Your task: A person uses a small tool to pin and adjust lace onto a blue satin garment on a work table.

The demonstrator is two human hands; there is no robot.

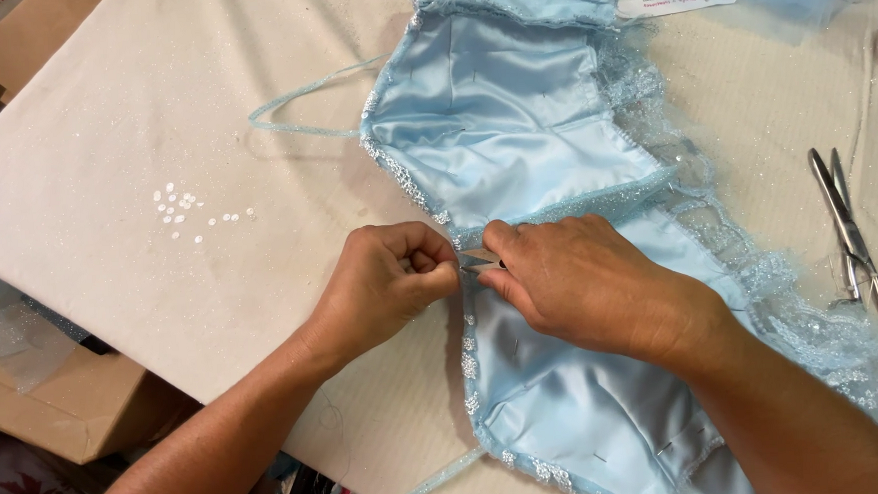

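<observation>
Left hand (pixel 386 280): fingers curled into a closed fist, pinching the beaded edge of the pale blue satin garment (pixel 514 143); the fingertips are hidden inside the fist. Right hand (pixel 581 280): fingers closed around a small metal tool (pixel 478 260), of which only a short tip shows between the 2 hands; its kind cannot be made out. The garment lies lining-side up, smooth and glossy, from the table's far edge to its near edge, trimmed with glittery lace; its lower part is cut off by the frame. A thin strap (pixel 301 104) loops toward the far left. The table cover (pixel 103 144) is cream cloth, faintly glittered. Small white sequins (pixel 185 210) lie scattered left of centre. Steel scissors (pixel 859 245) lie closed near the right edge.
</observation>
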